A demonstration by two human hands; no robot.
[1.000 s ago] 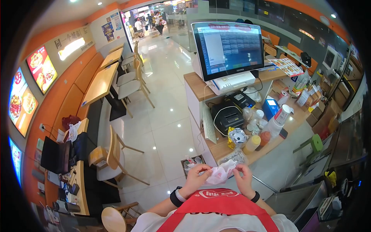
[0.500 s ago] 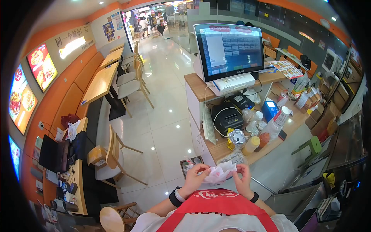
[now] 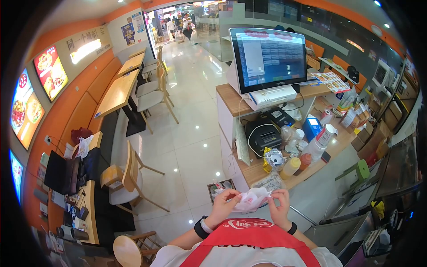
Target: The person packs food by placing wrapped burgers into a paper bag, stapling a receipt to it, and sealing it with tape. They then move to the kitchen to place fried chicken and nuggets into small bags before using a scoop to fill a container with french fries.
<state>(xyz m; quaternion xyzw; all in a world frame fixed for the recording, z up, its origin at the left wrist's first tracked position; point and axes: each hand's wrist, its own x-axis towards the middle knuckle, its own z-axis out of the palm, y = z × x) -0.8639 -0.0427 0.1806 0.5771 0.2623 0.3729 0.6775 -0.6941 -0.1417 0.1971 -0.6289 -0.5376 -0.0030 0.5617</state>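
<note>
The white paper [image 3: 250, 200] hangs between the hands in front of the apron [image 3: 250, 224], short of the counter [image 3: 253, 170]. Its upper edge has shifted slightly over the last second, while both grips stay much the same, so the work seems still to be at handling the paper. The left hand [image 3: 223, 207] pinches its left side, thumb and fingers together; the right hand [image 3: 280, 209] pinches the right corner. Both wrists angle inward. Beyond lie a clear bag [image 3: 269, 182] and a yellow bottle [image 3: 290, 167].
</note>
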